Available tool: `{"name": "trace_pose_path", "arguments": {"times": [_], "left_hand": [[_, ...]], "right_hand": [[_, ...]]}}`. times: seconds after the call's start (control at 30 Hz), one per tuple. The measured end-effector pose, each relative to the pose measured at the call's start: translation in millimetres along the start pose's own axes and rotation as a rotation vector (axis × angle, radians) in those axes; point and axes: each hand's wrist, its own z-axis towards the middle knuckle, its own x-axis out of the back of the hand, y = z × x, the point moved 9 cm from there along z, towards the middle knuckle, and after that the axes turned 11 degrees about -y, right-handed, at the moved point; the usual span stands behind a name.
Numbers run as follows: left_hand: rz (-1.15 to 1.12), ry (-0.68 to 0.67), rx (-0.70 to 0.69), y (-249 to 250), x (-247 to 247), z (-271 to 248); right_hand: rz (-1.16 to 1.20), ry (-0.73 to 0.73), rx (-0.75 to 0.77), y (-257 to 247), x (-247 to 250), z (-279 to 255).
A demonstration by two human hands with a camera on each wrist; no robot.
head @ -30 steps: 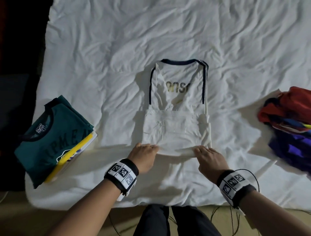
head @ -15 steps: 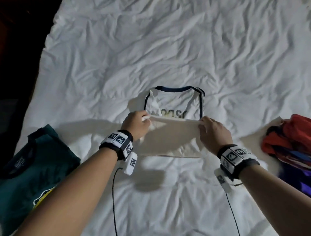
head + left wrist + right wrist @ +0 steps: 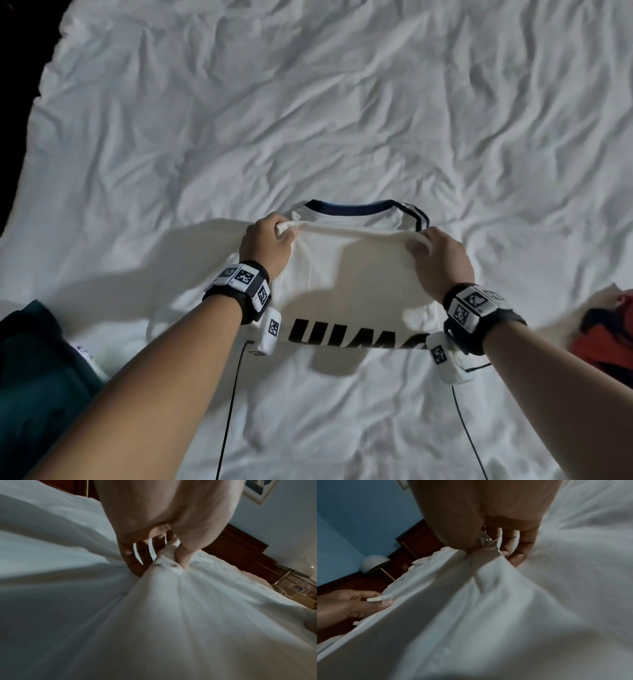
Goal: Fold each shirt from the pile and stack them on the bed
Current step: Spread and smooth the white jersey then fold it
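A white shirt with a dark blue collar and black lettering lies on the bed, its lower half doubled over toward the collar. My left hand pinches the left corner of the raised hem, and the left wrist view shows the thumb and fingers closed on the white shirt. My right hand pinches the right corner, and the right wrist view shows the white shirt caught between its thumb and fingers. The hem hangs just short of the collar.
A folded dark green shirt lies at the left edge of the bed. A pile of red and dark shirts sits at the right edge. Wrinkled white sheet stretches beyond the collar. A headboard and a lamp stand at the far end.
Both hands have lifted the shirt's bottom hem from the near edge and carried it away from me toward the collar, covering the gold print and exposing black lettering at the fold.
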Motion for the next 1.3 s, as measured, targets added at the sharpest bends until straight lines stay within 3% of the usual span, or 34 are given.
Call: {"name": "trace_pose_path", "arguments": {"times": [0.27, 0.6, 0.73, 0.83, 0.93, 1.0, 1.13, 1.3], "left_hand": [[-0.014, 0.017, 0.013, -8, 0, 40], [0.0, 0.006, -0.032, -6, -2, 53], [0.306, 0.012, -0.013, 21, -2, 23], [0.517, -0.133, -0.15, 59, -40, -28], [0.709, -0.377, -0.226, 52, -107, -64], [0.78, -0.348, -0.243, 32, -122, -63], [0.739, -0.232, -0.275, 10, -114, -60], [0.674, -0.164, -0.127, -23, -89, -58]], "right_hand": [[-0.025, 0.014, -0.005, -11, 9, 50], [-0.017, 0.045, -0.021, -9, 8, 65], [-0.135, 0.137, 0.066, -27, 13, 41], [-0.308, 0.139, 0.226, -57, -13, -8], [-0.433, -0.139, 0.338, -63, -86, -42], [-0.495, -0.211, 0.326, -45, -114, -44], [-0.567, -0.178, 0.306, -19, -111, -34], [-0.545, -0.167, 0.223, 15, -91, -28]]}}
